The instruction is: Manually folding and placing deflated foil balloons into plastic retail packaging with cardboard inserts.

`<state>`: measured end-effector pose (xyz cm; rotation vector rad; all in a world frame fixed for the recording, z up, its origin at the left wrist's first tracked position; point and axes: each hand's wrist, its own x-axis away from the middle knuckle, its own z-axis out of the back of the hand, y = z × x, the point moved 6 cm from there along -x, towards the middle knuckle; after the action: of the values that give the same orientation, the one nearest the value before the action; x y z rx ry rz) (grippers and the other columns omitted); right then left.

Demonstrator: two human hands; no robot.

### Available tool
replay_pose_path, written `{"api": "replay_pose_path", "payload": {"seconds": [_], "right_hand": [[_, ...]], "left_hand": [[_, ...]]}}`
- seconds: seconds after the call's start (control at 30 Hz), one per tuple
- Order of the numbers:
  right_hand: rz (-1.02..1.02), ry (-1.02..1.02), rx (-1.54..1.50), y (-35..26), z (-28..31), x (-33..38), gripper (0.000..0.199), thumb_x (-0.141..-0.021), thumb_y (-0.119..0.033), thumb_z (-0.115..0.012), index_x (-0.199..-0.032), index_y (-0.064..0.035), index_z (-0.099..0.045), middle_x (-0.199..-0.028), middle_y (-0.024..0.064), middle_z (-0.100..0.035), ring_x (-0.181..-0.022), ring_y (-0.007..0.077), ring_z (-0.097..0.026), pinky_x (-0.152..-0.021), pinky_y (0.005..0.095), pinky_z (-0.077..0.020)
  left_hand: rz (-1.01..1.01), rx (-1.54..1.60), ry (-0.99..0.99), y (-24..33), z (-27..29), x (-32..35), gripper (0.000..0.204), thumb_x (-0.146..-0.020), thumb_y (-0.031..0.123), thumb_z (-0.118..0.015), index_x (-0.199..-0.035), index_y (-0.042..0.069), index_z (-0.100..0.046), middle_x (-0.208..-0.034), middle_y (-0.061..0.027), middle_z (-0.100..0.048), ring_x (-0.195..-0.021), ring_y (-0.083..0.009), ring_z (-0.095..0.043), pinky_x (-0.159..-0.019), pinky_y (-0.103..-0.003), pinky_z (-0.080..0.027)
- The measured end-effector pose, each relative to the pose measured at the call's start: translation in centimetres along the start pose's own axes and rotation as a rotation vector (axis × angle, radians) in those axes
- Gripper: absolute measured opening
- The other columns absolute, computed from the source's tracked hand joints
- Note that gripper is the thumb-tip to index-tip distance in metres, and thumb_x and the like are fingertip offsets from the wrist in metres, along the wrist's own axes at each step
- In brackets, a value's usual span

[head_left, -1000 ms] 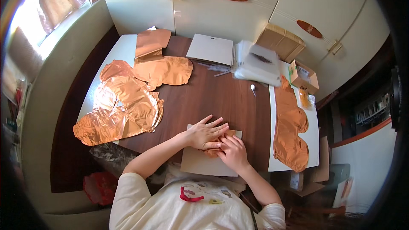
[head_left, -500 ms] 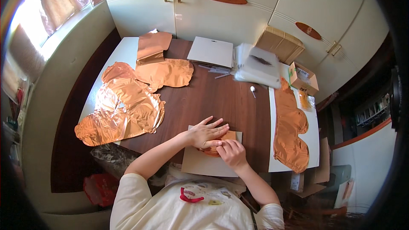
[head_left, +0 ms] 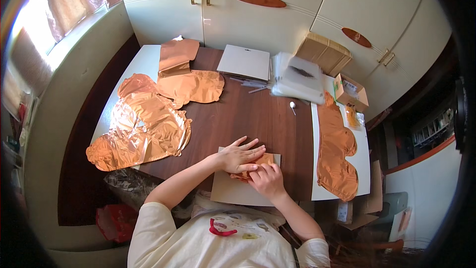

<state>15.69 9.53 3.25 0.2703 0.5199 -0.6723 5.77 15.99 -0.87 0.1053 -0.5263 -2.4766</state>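
Observation:
A folded copper-coloured foil balloon (head_left: 268, 159) lies on a white card (head_left: 229, 192) at the near edge of the table. Flat on top of it rests my left hand (head_left: 241, 157), fingers spread and pointing right. My right hand (head_left: 267, 180) is closed at the balloon's near right side, its fingertips curled in just beside the left hand. What those fingertips pinch looks like the balloon's edge, though the hands cover most of it.
Flat copper foil balloons (head_left: 146, 129) are piled on the left, with another (head_left: 337, 154) on a white board at right. Behind stand white cards (head_left: 244, 62), clear plastic bags (head_left: 297, 79), a cardboard box (head_left: 325, 52) and a small open box (head_left: 351, 93). A small white-headed stick (head_left: 292, 104) lies nearer.
My right hand has shifted slightly left, closer to the left hand, over the foil. The left hand stays pressed flat in nearly the same place.

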Motion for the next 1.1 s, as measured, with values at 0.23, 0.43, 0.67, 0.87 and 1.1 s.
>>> {"api": "replay_pose_path", "payload": {"seconds": [0.23,0.43,0.67,0.87,1.1], "right_hand": [[-0.016,0.046,-0.04,-0.9,0.8,0.1,0.017,-0.073,-0.025,-0.065,-0.085,-0.0126,-0.062,-0.076,-0.0011,-0.054,-0.076,0.0153,-0.054,-0.067,0.0336,-0.0405],[0.043,0.041,0.0,-1.4,0.5,0.3,0.009,-0.075,-0.018,-0.06,-0.083,-0.0131,-0.063,-0.073,-0.0026,-0.052,-0.07,0.0118,-0.054,-0.061,0.0275,-0.0404],[0.048,-0.01,-0.038,-1.9,0.0,1.0,0.012,-0.073,-0.022,-0.062,-0.08,-0.0122,-0.061,-0.071,-0.0031,-0.053,-0.067,0.0114,-0.053,-0.06,0.0266,-0.0425],[0.019,-0.188,-0.24,-2.8,2.5,1.2,0.049,-0.07,-0.043,-0.067,-0.099,-0.0037,-0.063,-0.099,0.0064,-0.061,-0.092,0.019,-0.057,-0.081,0.0321,-0.0458],[0.056,-0.275,-0.209,-2.7,1.4,3.6,0.064,-0.067,-0.044,-0.07,-0.111,-0.0001,-0.058,-0.116,0.0122,-0.057,-0.11,0.0237,-0.051,-0.097,0.0349,-0.0411]], "left_hand": [[-0.002,-0.032,0.062,0.1,0.1,0.2,0.073,-0.091,0.06,-0.019,-0.143,0.009,-0.024,-0.147,-0.0065,-0.027,-0.139,-0.0266,-0.013,-0.111,-0.049,-0.007],[-0.022,-0.024,0.083,0.1,-0.1,0.1,0.073,-0.091,0.06,-0.02,-0.143,0.008,-0.025,-0.147,-0.0071,-0.028,-0.139,-0.027,-0.014,-0.111,-0.05,-0.007],[-0.025,-0.045,0.087,0.2,0.1,0.1,0.072,-0.091,0.059,-0.021,-0.143,0.009,-0.025,-0.147,-0.0063,-0.028,-0.139,-0.027,-0.015,-0.111,-0.05,-0.007],[-0.008,-0.186,0.08,0.2,-0.7,0.0,0.06,-0.093,0.051,-0.03,-0.142,0.016,-0.029,-0.147,-0.0024,-0.028,-0.139,-0.0254,-0.017,-0.111,-0.05,-0.01],[-0.072,-0.337,0.118,1.7,0.4,0.3,0.053,-0.092,0.047,-0.036,-0.14,0.026,-0.033,-0.147,0.0035,-0.029,-0.139,-0.0242,-0.018,-0.109,-0.053,-0.012]]}}
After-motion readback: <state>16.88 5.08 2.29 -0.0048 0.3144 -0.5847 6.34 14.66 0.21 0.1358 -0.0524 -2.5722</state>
